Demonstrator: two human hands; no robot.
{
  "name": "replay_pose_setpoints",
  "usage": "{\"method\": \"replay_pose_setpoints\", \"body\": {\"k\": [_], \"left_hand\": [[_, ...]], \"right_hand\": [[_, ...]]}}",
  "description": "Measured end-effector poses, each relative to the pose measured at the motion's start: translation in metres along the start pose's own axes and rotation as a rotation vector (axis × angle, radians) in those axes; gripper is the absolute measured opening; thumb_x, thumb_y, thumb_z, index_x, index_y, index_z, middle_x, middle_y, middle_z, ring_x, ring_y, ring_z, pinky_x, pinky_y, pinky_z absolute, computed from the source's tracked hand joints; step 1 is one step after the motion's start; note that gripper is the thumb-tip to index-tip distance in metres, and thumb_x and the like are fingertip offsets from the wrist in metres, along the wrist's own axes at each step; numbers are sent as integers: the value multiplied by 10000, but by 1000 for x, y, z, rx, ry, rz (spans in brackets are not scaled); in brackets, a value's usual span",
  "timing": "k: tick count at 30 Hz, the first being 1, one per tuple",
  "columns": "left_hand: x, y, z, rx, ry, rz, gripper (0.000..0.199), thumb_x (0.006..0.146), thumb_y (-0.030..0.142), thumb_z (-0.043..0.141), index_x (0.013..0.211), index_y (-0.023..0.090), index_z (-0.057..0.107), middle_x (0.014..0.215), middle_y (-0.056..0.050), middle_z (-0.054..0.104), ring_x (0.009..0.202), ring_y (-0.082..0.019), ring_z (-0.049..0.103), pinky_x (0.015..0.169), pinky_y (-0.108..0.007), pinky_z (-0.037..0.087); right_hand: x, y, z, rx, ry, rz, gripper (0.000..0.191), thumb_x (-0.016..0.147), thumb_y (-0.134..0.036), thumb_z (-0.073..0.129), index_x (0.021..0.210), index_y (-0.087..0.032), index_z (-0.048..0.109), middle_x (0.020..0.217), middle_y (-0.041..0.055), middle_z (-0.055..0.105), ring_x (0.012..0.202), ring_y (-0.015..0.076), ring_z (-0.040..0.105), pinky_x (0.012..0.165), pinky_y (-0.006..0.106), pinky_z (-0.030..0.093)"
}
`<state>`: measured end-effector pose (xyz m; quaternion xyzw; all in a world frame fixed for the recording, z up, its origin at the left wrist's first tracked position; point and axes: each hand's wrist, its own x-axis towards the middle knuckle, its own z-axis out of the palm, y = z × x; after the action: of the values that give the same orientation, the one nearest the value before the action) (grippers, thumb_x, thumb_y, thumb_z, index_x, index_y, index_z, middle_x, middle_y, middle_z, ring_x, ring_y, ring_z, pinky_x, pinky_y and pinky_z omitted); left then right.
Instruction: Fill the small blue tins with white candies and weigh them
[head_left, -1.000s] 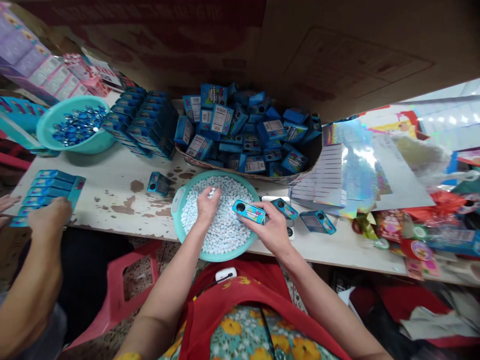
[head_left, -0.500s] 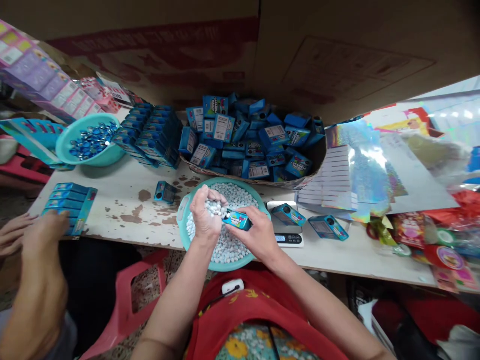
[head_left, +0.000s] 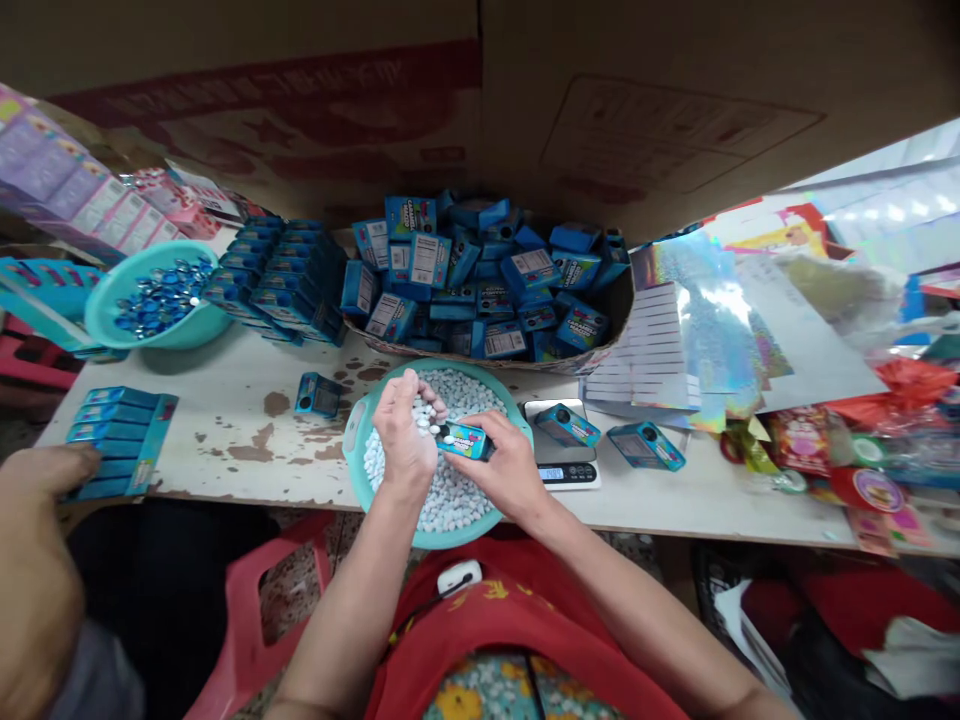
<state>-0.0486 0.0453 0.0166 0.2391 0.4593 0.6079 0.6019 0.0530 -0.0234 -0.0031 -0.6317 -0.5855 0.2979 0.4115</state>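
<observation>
My left hand (head_left: pixel 405 430) is cupped around a heap of small white candies (head_left: pixel 425 412), tipped toward the end of a small blue box. My right hand (head_left: pixel 510 462) grips that blue candy box (head_left: pixel 463 440) between thumb and fingers, its opening facing the left hand. Both hands are above a turquoise basin (head_left: pixel 356 462) filled with white candies (head_left: pixel 456 500). A digital scale (head_left: pixel 564 452) stands just right of the basin, with a blue box (head_left: pixel 568 425) lying on its plate. Another blue box (head_left: pixel 646 446) lies farther right.
Behind the basin, a cut-down carton (head_left: pixel 480 362) is heaped with blue boxes. Stacked blue boxes (head_left: pixel 289 280) and a turquoise bowl (head_left: pixel 157 345) of blue wrapped pieces stand left. A co-worker's hand (head_left: pixel 45 470) touches a row of blue boxes (head_left: pixel 112 440). Sheets and packets lie right.
The heap in my left hand looks smaller, and candies show at the box's opening. The co-worker's hand has shifted at the row of boxes. The view has turned slightly right.
</observation>
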Motion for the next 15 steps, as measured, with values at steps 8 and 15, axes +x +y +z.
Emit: {"method": "replay_pose_setpoints", "body": {"k": [8, 15], "left_hand": [[-2, 7, 7, 28, 81, 61, 379, 743, 455, 665, 621, 150, 477, 576, 18, 497, 527, -113, 540, 519, -238, 452], [1, -1, 3, 90, 55, 109, 275, 747, 395, 680, 785, 162, 539, 557, 44, 493, 510, -93, 509, 534, -212, 433]], "right_hand": [[4, -9, -3, 18, 23, -39, 264, 690, -254, 744, 924, -213, 628, 890, 34, 640, 867, 209, 596, 769, 321, 459], [6, -7, 3, -11, 40, -32, 240, 701, -254, 723, 916, -223, 622, 882, 35, 636, 867, 215, 594, 762, 325, 461]]}}
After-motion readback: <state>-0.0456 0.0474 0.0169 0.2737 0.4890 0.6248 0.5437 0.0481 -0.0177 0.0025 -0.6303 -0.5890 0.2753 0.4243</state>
